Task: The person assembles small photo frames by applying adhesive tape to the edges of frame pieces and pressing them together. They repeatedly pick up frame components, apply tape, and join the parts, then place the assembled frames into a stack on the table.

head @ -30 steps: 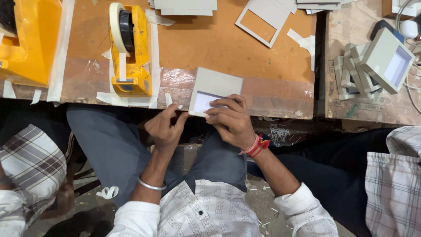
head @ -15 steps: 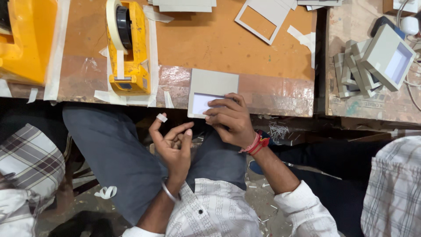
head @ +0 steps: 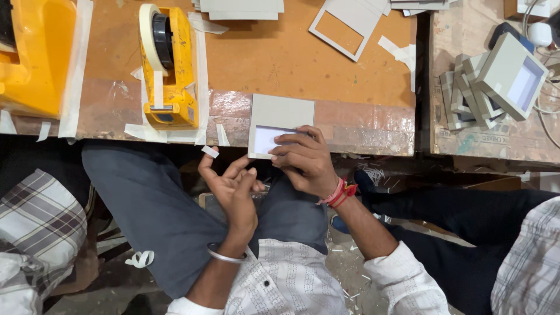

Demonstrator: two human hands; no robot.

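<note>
Pressing grey frame (head: 280,119), tape piece (head: 209,151) on left hand (head: 233,186)

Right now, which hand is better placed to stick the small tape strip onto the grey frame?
Probably the left hand: the tape strip sits on its raised fingertip, beside the grey frame. The right hand is pressing the frame at the table edge.

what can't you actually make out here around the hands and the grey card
- Head view: the near edge of the grey card is hidden under the right hand.
- The small tape piece on the left hand: too small to tell how it sticks to the fingertip.
- The second yellow dispenser is cut off by the left edge.
- The stack of grey cards is cut off by the top edge.
</note>
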